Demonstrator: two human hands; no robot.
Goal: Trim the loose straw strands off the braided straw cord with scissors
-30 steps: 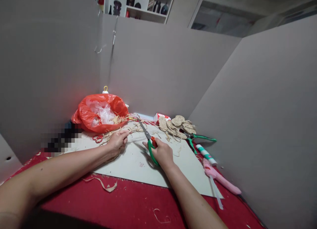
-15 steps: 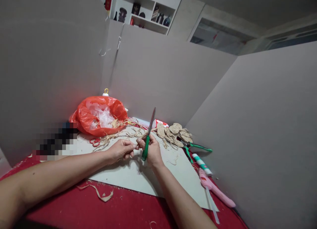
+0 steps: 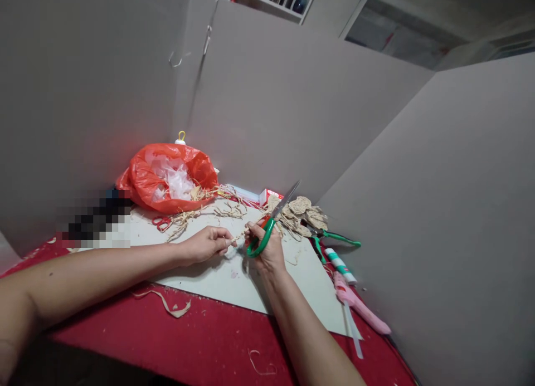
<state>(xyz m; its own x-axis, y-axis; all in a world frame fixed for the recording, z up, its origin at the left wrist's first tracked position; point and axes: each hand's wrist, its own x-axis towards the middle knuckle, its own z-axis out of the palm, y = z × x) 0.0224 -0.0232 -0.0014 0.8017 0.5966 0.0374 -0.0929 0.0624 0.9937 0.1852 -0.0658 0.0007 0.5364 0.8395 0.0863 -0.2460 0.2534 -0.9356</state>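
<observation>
My left hand is closed in a pinch on one end of a short, twisted straw-coloured strand. The strand runs across to the fingers of my right hand, above a white board. Green-handled scissors are held in my right hand, their blades pointing up and to the right, away from the strand. Whether the blades are fully closed is hard to make out. Just beyond that hand lie several flat, coiled pieces of beige fibre.
Behind my left hand is a red plastic bag with loose straw strands and red-handled scissors near it. Green-handled pliers, a striped roll and a pink glue gun line the right side. Grey panels enclose the red-covered table.
My hands have drawn slightly apart, showing the strand between them. The scissors have tipped from nearly upright to leaning right. The whole view has shifted a little downward.
</observation>
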